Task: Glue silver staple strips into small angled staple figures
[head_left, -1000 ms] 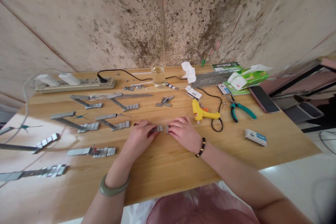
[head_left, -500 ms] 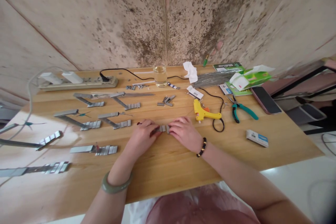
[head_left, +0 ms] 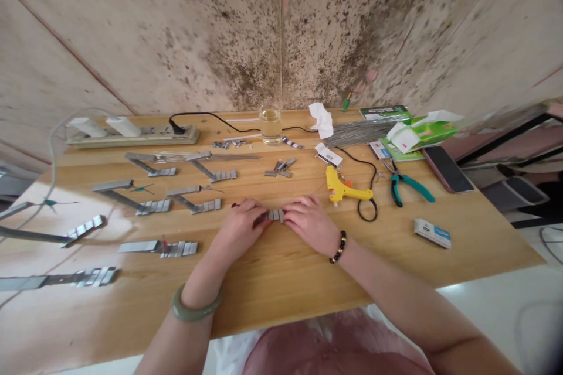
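On the table in front of me lies a short row of grey metal staple strips (head_left: 275, 215), set side by side. My left hand (head_left: 244, 225) has its fingers closed around the row's left end, which they partly cover. At the opposite end, the fingertips of my right hand (head_left: 310, 220) are pinched together on the last strip and press it against the row. Just beyond my hands is a small pile of loose strips (head_left: 280, 168). Several angled pieces built from such strips (head_left: 193, 200) stand or lie to the left.
A yellow glue gun (head_left: 347, 189), teal-handled pliers (head_left: 411, 187) and a small white-and-blue box (head_left: 432, 233) lie at right. Toward the wall are a glass of pale liquid (head_left: 271, 128), a power strip (head_left: 145, 137), a wire bundle (head_left: 360, 130) and a phone (head_left: 448, 169).
The strip at my right fingertips has moved left, and the gap between it and the row has closed. My left hand has stayed nearly still; the whole view has shifted slightly.
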Demonstrator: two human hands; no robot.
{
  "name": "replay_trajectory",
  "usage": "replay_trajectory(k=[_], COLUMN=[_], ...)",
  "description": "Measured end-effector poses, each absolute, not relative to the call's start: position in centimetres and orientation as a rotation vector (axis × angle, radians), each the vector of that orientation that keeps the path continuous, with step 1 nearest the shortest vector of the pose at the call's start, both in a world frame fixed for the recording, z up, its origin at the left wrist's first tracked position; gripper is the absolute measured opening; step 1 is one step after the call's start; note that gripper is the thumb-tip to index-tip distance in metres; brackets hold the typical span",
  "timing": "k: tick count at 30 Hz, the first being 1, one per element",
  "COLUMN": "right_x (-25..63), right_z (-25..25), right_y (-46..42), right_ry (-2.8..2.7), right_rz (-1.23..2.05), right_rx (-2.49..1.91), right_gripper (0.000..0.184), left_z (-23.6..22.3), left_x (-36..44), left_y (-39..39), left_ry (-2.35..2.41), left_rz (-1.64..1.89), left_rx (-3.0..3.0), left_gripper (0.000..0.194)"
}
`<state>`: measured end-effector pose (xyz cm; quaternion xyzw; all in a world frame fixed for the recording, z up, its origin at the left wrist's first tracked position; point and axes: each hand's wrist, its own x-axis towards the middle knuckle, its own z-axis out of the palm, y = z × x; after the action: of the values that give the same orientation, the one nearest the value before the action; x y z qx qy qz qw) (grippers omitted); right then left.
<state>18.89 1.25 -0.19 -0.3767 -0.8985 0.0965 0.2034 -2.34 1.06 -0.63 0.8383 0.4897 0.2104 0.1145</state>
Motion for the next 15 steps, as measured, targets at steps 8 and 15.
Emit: replay_trajectory(k=[8, 15], right_x=[18.85, 18.87], right_z=[-0.21, -0.17], right_y=[1.3, 1.31], right_ry=[-2.525, -2.536], right_rz=[0.276, 0.244], right_rx=[-1.057, -1.066], right_gripper=[0.008, 0.009], left_z=[-0.54, -0.54], left_x=[-2.3, -2.35], left_y=[1.0, 0.98], left_ry=[1.437, 1.436], left_rz=[0.619, 0.627], left_rx=[2.435, 2.44], left_gripper=[0.009, 0.01])
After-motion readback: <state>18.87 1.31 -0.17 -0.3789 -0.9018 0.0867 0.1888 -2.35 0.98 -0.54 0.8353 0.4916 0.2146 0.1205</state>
